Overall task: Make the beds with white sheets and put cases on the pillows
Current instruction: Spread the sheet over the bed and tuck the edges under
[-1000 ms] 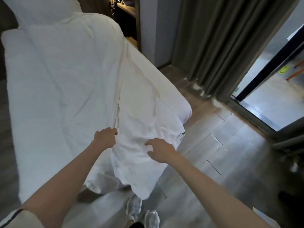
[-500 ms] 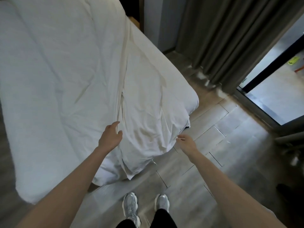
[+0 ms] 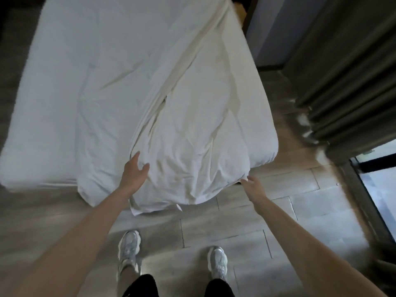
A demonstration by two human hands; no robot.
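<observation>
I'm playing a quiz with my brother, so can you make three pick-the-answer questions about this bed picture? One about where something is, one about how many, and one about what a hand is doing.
1. Where does the grey curtain hang?
A) to the right of the bed
B) to the left of it
C) over it

2. How many shoes show on the floor?
A) one
B) two
C) four

3. How does the left hand lie?
A) balled in a fist
B) round a pillow
C) open on the white sheet

Answers: 1 A, the curtain hangs past the bed's right edge. 2 B, two pale shoes stand side by side at the bottom of the picture. 3 C, its fingers are spread loosely on the cloth.
</observation>
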